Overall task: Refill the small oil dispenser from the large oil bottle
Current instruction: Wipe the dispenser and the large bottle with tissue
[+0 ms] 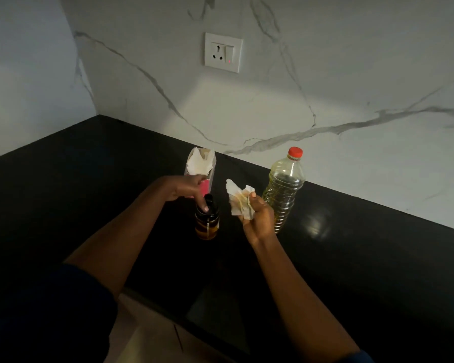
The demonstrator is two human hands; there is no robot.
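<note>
Refill apparently done or nearly so: amber oil visible in the small oil dispenser (207, 221), upright on the black bench (89, 195), dark top seemingly in place. Large oil bottle (283, 189) upright just right of it, red cap (295, 152) on, partly full. Left hand (188, 188) fingers pressed down on the dispenser top, seating or steadying it. Right hand (257, 218) grip pinching a crumpled, oil-stained paper tissue (240, 199). Tissue pack (201, 166) behind the dispenser. Probably left: wiping drips, discarding tissue.
</note>
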